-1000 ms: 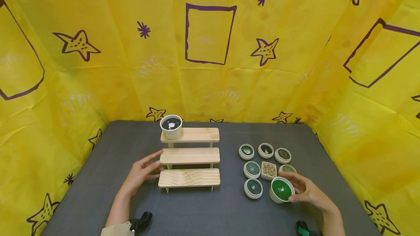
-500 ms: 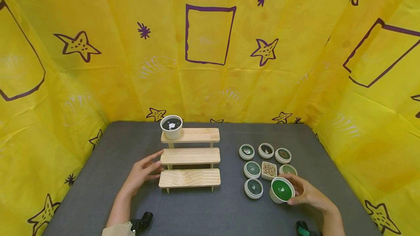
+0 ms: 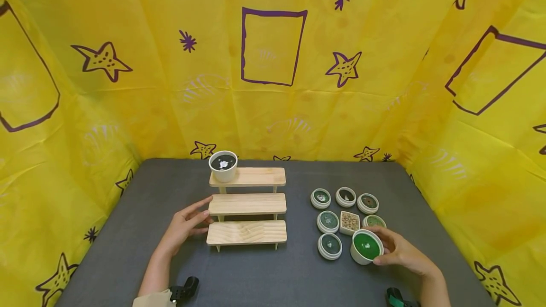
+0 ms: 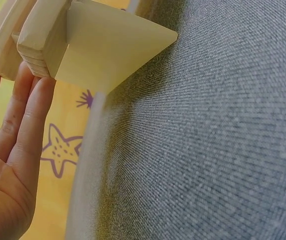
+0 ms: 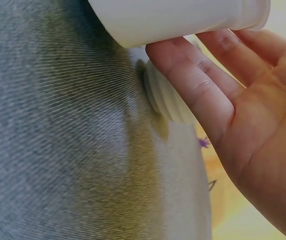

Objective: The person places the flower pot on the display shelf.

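At the left, my left hand (image 3: 181,226) touches the left ends of a three-tier wooden display stand (image 3: 247,203), its fingers fairly straight. In the left wrist view the fingertips (image 4: 42,90) meet a shelf's end from below. On the right, my right hand (image 3: 398,252) holds a white cup (image 3: 359,256) with glossy green contents, its fingers and thumb around the right side. Seen from the right wrist, the fingers (image 5: 203,90) lie against the wall of the cup (image 5: 183,20). Whether its base touches the table cannot be made out.
A white cup with dark contents (image 3: 223,174) stands on the top shelf's left end. Several small round pots with green or dark contents (image 3: 328,221) cluster right of the stand, around a square dish of beige bits (image 3: 350,221). Yellow patterned cloth (image 3: 273,122) walls the grey table (image 3: 298,283).
The view has tilted up very slightly. Both hands, the held cup and the stand keep practically the same places.
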A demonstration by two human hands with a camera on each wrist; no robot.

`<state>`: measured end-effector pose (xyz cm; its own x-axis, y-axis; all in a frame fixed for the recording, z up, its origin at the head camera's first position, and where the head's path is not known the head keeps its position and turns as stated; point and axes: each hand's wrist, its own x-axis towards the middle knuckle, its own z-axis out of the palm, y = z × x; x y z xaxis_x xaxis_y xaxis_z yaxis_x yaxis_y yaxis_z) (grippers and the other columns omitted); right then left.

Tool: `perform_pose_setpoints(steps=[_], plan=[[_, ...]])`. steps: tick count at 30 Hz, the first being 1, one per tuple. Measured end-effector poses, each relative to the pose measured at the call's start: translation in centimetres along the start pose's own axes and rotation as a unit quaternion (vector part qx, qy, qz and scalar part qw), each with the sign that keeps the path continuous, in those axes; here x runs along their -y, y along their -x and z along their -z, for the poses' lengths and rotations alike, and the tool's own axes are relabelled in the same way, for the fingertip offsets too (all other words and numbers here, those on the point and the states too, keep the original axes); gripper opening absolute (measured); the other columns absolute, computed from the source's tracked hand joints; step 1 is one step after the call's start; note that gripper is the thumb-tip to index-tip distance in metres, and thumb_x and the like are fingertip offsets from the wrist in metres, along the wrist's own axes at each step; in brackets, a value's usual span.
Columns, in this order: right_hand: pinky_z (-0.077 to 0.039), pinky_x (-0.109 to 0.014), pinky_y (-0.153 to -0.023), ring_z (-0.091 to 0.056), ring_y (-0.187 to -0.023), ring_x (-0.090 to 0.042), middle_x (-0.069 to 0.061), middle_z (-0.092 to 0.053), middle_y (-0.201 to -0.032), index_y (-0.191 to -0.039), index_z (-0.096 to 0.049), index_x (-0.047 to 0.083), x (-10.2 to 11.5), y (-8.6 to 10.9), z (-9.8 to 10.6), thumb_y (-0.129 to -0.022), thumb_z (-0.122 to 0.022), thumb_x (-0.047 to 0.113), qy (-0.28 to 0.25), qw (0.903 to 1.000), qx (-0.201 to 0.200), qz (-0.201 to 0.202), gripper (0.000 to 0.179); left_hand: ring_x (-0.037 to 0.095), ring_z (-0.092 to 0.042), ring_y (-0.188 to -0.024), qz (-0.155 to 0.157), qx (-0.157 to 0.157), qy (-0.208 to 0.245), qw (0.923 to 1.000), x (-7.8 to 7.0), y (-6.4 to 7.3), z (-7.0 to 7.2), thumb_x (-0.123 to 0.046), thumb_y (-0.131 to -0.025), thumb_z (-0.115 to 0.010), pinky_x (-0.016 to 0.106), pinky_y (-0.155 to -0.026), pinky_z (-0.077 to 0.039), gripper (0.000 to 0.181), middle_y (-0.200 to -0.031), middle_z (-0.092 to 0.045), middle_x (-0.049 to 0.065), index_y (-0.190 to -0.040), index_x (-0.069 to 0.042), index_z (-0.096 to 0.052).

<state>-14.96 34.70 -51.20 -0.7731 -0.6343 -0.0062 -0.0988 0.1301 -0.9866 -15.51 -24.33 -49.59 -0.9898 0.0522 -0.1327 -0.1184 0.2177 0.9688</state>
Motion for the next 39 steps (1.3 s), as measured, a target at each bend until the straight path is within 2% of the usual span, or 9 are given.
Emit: perform_pose_setpoints(steps=[5, 11, 14, 20, 26, 33, 39], plan=[[-0.054, -0.020, -0.086, -0.064, -0.108, -0.006, 0.006, -0.064, -0.126, -0.141, -0.039, -0.008, 1.0, 0.2, -0.1, -0.085, -0.067, -0.003, 0.044, 0.9983, -0.034, -0.016, 0.062, 0.006, -0.068, -0.089, 0.004, 0.001, 0.008, 1.0000, -0.2, 0.1, 0.0, -0.032, -0.097, -0.062, 0.039, -0.082, -0.062, 0.057, -0.093, -0.070, 0.004, -0.150, -0.017, -0.045], [-0.053, -0.019, -0.086, -0.065, -0.107, -0.007, 0.005, -0.065, -0.127, -0.140, -0.041, -0.007, 2.1, 0.1, -0.3, -0.085, -0.067, -0.003, 0.071, 0.9963, -0.048, 0.000, 0.061, 0.009, -0.068, -0.089, 0.004, -0.002, 0.009, 1.0000, -0.2, 0.1, -0.1, -0.031, -0.097, -0.063, 0.038, -0.081, -0.062, 0.057, -0.094, -0.071, 0.008, -0.149, -0.016, -0.046], [-0.052, -0.018, -0.087, -0.065, -0.107, -0.006, 0.007, -0.064, -0.127, -0.140, -0.043, -0.005, 2.6, -0.1, -0.3, -0.085, -0.067, -0.002, 0.084, 0.9949, -0.056, 0.003, 0.060, 0.010, -0.069, -0.090, 0.005, -0.001, 0.005, 1.0000, 0.1, 0.0, 0.0, -0.032, -0.097, -0.063, 0.037, -0.080, -0.062, 0.057, -0.093, -0.071, 0.006, -0.149, -0.016, -0.046], [-0.054, -0.022, -0.085, -0.064, -0.107, -0.008, 0.002, -0.065, -0.127, -0.140, -0.042, -0.005, 3.5, -0.8, -0.4, -0.086, -0.066, -0.004, 0.087, 0.9950, -0.044, 0.019, 0.059, 0.010, -0.069, -0.090, 0.005, -0.002, 0.007, 1.0000, 0.4, -0.2, 0.0, -0.033, -0.096, -0.064, 0.035, -0.080, -0.062, 0.056, -0.089, -0.071, 0.001, -0.148, -0.018, -0.048], [-0.055, -0.023, -0.083, -0.065, -0.105, -0.009, -0.002, -0.065, -0.125, -0.141, -0.042, -0.006, 4.3, -1.7, -0.4, -0.086, -0.066, -0.004, 0.102, 0.9933, -0.044, 0.035, 0.060, 0.009, -0.068, -0.089, 0.000, -0.002, 0.010, 1.0000, 0.6, -0.2, -0.1, -0.032, -0.096, -0.064, 0.035, -0.080, -0.062, 0.056, -0.088, -0.071, 0.000, -0.148, -0.018, -0.048], [-0.055, -0.021, -0.085, -0.063, -0.107, -0.005, 0.008, -0.063, -0.126, -0.140, -0.043, -0.004, 5.2, -3.0, -0.5, -0.086, -0.067, -0.003, 0.118, 0.9907, -0.061, 0.030, 0.060, 0.010, -0.068, -0.089, 0.002, -0.006, 0.007, 1.0000, 0.6, -0.2, 0.0, -0.033, -0.096, -0.064, 0.035, -0.080, -0.062, 0.055, -0.092, -0.071, 0.006, -0.147, -0.019, -0.049], [-0.055, -0.020, -0.086, -0.063, -0.108, -0.003, 0.008, -0.061, -0.128, -0.141, -0.045, -0.003, 5.7, -4.0, -0.8, -0.085, -0.069, -0.004, 0.127, 0.9888, -0.066, 0.040, 0.060, 0.015, -0.069, -0.093, -0.007, 0.001, 0.004, 1.0000, 0.4, -0.1, 0.1, -0.032, -0.097, -0.063, 0.036, -0.080, -0.062, 0.056, -0.094, -0.071, 0.009, -0.149, -0.017, -0.047]])
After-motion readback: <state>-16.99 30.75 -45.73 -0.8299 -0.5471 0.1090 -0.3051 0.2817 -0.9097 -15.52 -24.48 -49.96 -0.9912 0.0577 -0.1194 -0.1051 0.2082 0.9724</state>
